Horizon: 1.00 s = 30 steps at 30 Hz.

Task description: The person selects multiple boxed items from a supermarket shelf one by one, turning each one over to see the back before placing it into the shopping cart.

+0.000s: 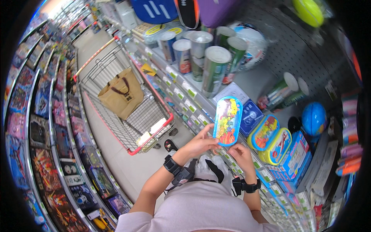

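My left hand (201, 144) and my right hand (241, 156) together hold up a flat oval box (228, 120) with a blue rim and a bright cartoon picture on its face. The left hand grips its lower left edge, the right hand its lower right edge. The box is upright, in front of the shelf edge (193, 101). Two similar oval boxes (270, 140), with yellow and blue rims, lean on the shelf just to the right. Both wrists wear black straps.
A red-framed wire shopping cart (127, 112) with a tan bag (121, 94) stands in the aisle to my left. Tall cylindrical tins (214, 69) stand on the shelf above. A blue ball (313, 118) lies at the right. Boxed toys (50, 154) fill the opposite shelves.
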### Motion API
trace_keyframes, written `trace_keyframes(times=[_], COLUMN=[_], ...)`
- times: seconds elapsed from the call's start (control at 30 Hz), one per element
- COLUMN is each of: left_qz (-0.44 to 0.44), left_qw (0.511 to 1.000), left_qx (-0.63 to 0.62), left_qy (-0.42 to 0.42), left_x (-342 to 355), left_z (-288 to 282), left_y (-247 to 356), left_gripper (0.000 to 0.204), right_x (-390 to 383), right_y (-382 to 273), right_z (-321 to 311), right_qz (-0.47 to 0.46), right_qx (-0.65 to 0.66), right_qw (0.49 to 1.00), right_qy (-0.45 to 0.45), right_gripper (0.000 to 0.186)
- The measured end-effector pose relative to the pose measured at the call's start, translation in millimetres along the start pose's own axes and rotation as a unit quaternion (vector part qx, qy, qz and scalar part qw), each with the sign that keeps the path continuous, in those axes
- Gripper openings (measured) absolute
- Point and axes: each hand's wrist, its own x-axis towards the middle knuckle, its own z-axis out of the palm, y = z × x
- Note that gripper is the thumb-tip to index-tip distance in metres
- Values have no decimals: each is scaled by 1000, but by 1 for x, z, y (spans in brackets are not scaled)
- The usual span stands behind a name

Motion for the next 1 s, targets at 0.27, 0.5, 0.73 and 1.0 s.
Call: trace_keyframes(times=[0.27,0.5,0.73,1.0], left_qz=[40,154,174,195], left_qw=[995,957,936,936], left_qx=[45,48,43,14], left_qy=[81,240,302,294], left_x=[-48,-80,-112,-125], left_z=[-39,-97,-129,-128], left_y=[28,61,96,112], left_gripper=[54,47,35,31], right_x=[74,119,150,159], right_y=[-11,-27,-53,-57], right_z=[63,97,129,130], right_qz=[-25,30,106,60], right_qx=[43,27,16,170], right_qw=[997,985,979,976], right_qy=[-66,-168,-171,-122], right_gripper=[26,22,23,33])
